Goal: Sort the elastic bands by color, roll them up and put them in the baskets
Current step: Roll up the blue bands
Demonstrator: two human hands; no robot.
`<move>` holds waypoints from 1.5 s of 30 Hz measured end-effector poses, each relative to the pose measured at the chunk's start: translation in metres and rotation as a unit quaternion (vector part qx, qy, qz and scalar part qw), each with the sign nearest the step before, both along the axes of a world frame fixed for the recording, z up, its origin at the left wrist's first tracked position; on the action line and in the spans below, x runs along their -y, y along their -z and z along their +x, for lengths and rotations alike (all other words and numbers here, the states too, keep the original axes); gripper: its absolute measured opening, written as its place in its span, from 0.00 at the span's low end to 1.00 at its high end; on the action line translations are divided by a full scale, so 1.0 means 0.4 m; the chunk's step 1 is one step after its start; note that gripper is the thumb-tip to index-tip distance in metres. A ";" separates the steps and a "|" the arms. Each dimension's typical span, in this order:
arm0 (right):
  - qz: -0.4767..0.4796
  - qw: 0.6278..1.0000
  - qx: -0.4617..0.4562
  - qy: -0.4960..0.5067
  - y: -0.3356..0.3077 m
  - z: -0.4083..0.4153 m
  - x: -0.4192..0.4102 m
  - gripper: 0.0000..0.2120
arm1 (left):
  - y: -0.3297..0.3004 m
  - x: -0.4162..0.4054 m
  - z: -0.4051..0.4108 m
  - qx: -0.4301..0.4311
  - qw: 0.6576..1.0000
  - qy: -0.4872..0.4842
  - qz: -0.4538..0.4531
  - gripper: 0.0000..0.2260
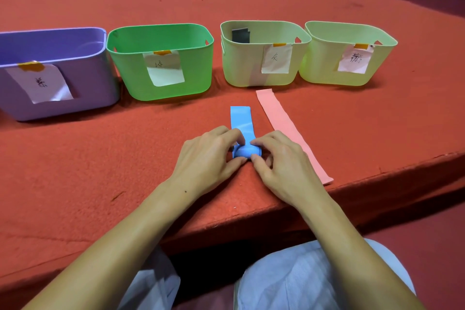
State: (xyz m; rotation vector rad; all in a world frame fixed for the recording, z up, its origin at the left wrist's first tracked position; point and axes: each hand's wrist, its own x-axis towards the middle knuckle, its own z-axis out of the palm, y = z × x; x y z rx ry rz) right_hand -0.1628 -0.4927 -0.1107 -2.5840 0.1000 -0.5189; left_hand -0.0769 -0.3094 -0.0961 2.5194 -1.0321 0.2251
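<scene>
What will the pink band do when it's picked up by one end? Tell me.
The pink band lies as a thin flat strip on the red mat, so it would probably droop limply. It looks light. Its near end sits at the mat's edge, so a careless push might slide it off.

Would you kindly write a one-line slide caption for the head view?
Both hands, left hand and right hand, roll up a blue band beside a flat pink band.

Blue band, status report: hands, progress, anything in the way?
Both hands pinching blue band, half rolled. Pink band flat alongside, not touching. Path to baskets open.
</scene>
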 end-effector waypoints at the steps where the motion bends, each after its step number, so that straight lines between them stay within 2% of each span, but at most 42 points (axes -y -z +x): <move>1: -0.001 1.000 -0.005 -0.005 0.000 -0.001 0.001 0.16 | 0.002 -0.001 0.002 0.001 1.000 0.001 -0.001 0.12; 3: 0.001 1.000 -0.007 -0.007 0.000 -0.001 0.000 0.18 | 0.001 0.003 0.002 -0.002 1.000 0.001 0.003 0.12; 6: 0.025 1.000 0.001 0.001 -0.003 0.005 -0.003 0.16 | -0.014 0.011 0.003 -0.009 1.000 0.000 0.022 0.13; 12: 0.051 0.993 -0.048 -0.099 -0.006 -0.041 0.028 0.11 | -0.026 -0.029 -0.047 0.003 0.998 0.026 0.058 0.15; 17: 0.050 0.993 -0.058 -0.084 0.001 -0.035 0.016 0.12 | -0.019 -0.030 -0.053 -0.012 0.999 -0.009 0.043 0.17; 26: 0.035 0.995 -0.060 -0.070 -0.010 -0.023 0.008 0.12 | -0.026 -0.044 -0.048 -0.039 0.999 -0.006 0.003 0.18; 35: 0.032 0.997 -0.058 -0.046 -0.004 -0.010 -0.002 0.16 | -0.029 -0.028 -0.023 -0.037 0.999 -0.011 0.008 0.13; 40: 0.020 0.998 -0.052 -0.037 -0.008 -0.010 -0.010 0.10 | -0.015 -0.030 -0.014 -0.043 0.999 -0.013 0.004 0.15; 45: -0.020 0.999 -0.028 -0.025 -0.021 -0.006 -0.028 0.16 | -0.018 -0.025 0.005 -0.044 0.999 -0.010 0.023 0.15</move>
